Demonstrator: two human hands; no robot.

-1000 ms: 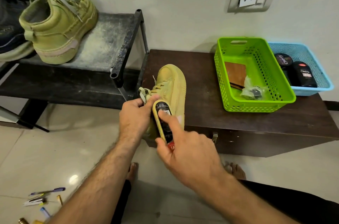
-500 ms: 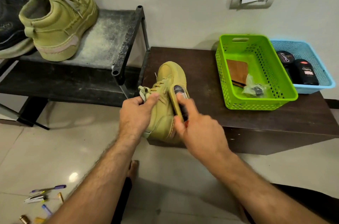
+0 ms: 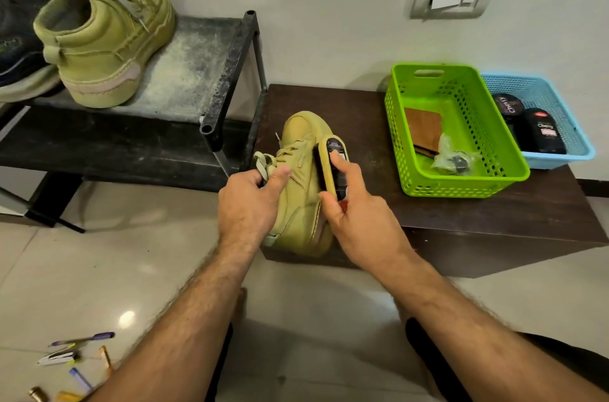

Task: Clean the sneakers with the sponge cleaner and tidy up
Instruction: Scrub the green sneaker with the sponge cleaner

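Sneaker (image 3: 301,184) on the low dark bench (image 3: 494,214), long axis running away from the person, toe far. Left hand (image 3: 250,204) grips its collar; right hand (image 3: 359,220) clasps the sponge cleaner (image 3: 334,164) flat against the shoe's right flank, parallel to that axis.

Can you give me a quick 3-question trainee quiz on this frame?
1. True or false: the right hand presses the sponge cleaner against the sneaker on the dark table.
2. Which basket holds the two black polish containers? A) green basket B) blue basket C) neither
3. Where is the second olive sneaker?

Key:
1. True; the left hand steadies the sneaker near its laces.
2. B, the blue basket; the green basket holds a brown wallet-like item and a small plastic bag.
3. On the black shoe rack, beside a dark shoe.
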